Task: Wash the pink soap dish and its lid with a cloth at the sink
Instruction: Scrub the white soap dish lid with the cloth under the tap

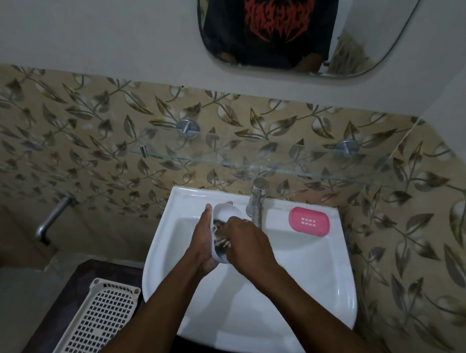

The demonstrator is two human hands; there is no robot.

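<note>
Over the white sink (315,282) my left hand (201,246) holds a white oval lid (224,212) upright by its left edge. My right hand (245,242) presses a dark cloth (219,235) into the lid's hollow; most of the cloth is hidden by my fingers. The pink soap dish (309,221), with a grid of small holes, lies flat on the sink's back right ledge, apart from both hands.
A chrome tap (256,201) stands at the sink's back centre, right beside the lid. A glass shelf (255,164) runs above it. A cream perforated tray (95,322) lies on a dark stand at lower left. A wall spout (50,216) sticks out at left.
</note>
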